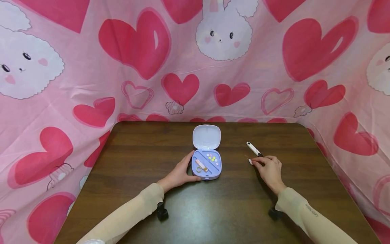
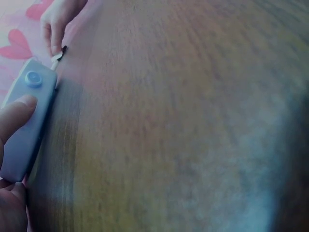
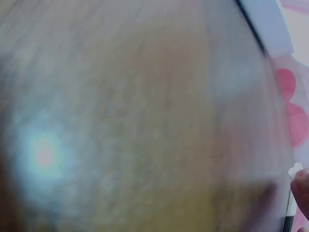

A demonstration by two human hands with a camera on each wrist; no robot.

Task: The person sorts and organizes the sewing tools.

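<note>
A pale blue sewing box (image 1: 207, 176) stands on the table with its white lid raised at the back. My left hand (image 1: 179, 172) holds its left front corner, thumb on the front and fingers along the side. Off to the right, my right hand (image 1: 270, 171) pinches a small white needle threader (image 1: 250, 162) between thumb and fingertips, its thin wire pointing up and left. In the right wrist view, the needle threader (image 3: 295, 170) has a rounded, lobed white body. Just beyond the right hand lies a slim white and black tool (image 1: 253, 148), its near end close to the fingers.
In the box's tray are several small buttons (image 1: 212, 158), a gold ring (image 1: 198, 169) and a small pinkish tube-like item (image 1: 201, 165), parted by a diagonal divider. The brown wooden table (image 1: 225, 217) meets a pink heart-print cloth (image 1: 182, 61) at the back and sides.
</note>
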